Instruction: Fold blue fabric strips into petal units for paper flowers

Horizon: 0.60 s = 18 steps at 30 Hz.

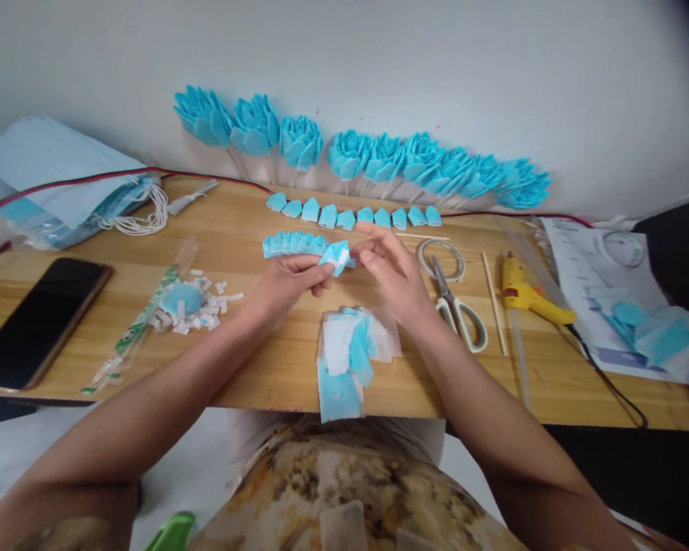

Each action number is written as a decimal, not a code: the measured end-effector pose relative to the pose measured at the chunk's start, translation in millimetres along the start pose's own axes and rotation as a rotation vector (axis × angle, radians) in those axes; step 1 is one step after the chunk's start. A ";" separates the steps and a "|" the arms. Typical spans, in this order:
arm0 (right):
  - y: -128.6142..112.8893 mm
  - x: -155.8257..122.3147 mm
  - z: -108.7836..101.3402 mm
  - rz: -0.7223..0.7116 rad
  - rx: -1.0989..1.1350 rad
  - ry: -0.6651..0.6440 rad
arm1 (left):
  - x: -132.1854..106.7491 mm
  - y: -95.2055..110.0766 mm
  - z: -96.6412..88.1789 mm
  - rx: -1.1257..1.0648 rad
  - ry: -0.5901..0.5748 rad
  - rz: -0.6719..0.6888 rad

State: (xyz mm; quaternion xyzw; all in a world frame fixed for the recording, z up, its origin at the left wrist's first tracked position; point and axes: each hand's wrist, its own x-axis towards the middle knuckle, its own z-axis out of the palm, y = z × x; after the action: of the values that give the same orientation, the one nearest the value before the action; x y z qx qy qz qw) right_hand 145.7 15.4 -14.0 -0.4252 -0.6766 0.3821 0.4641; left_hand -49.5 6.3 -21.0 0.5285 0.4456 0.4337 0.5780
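My left hand is closed, pinching a folded light-blue fabric petal with a small white strip on its face. Just to the right, my right hand has its thumb and curled fingers together at the petal's edge; what they hold, if anything, is too small to make out. Behind the left hand lies a tight overlapping row of blue petals. Farther back, several separate folded petals form a line. A loose pile of blue and white fabric pieces rests at the table's front edge.
Several blue fabric flowers on sticks lean on the wall. To the right are tape, scissors, a stick and a yellow glue gun. Leftward lie white paper bits, a phone and bagged fabric sheets.
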 end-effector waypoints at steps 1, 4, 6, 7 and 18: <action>1.7 0.0 0.9 0.038 0.050 -0.041 | 0.0 0.8 0.7 0.008 0.002 0.000; 4.8 -1.3 4.3 0.076 0.101 -0.107 | -0.4 2.6 2.7 0.045 0.009 -0.008; 5.8 -2.1 6.3 0.080 0.097 -0.122 | -0.7 2.5 3.3 0.067 0.007 -0.016; 6.2 -2.2 6.9 0.083 0.100 -0.127 | -0.7 2.0 3.4 0.076 0.003 -0.021; 8.0 0.6 6.8 0.085 0.047 -0.086 | 1.9 5.2 5.8 0.002 0.018 -0.098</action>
State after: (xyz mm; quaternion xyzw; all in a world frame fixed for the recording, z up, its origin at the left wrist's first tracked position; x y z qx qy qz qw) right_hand 140.8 17.8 -22.9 -0.4259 -0.6679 0.4353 0.4279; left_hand -43.6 7.2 -15.7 0.5025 0.4765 0.4092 0.5941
